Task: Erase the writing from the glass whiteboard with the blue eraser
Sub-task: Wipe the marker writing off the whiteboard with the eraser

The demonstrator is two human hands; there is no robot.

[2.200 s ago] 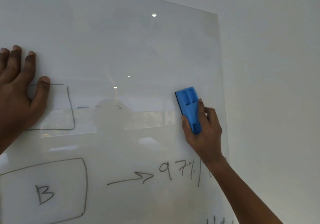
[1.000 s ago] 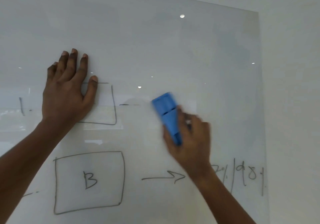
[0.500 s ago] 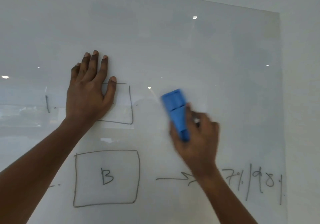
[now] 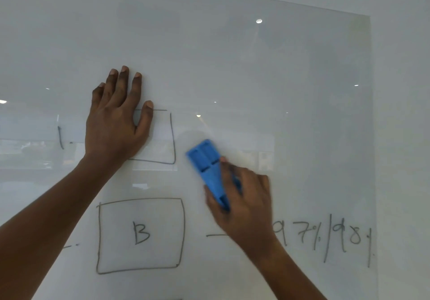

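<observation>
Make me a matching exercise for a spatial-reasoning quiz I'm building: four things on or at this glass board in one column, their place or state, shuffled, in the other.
Things
1. left hand
2. blue eraser
3. letter B
4. "97%" writing

Places or states
a. inside the complete lower drawn box
b. flat on the glass, covering part of the upper drawn box
c. near the board's right edge, right of the right wrist
d. held in the right hand, tilted, just right of the upper box

Pairs: 1-b, 2-d, 3-a, 4-c
</observation>
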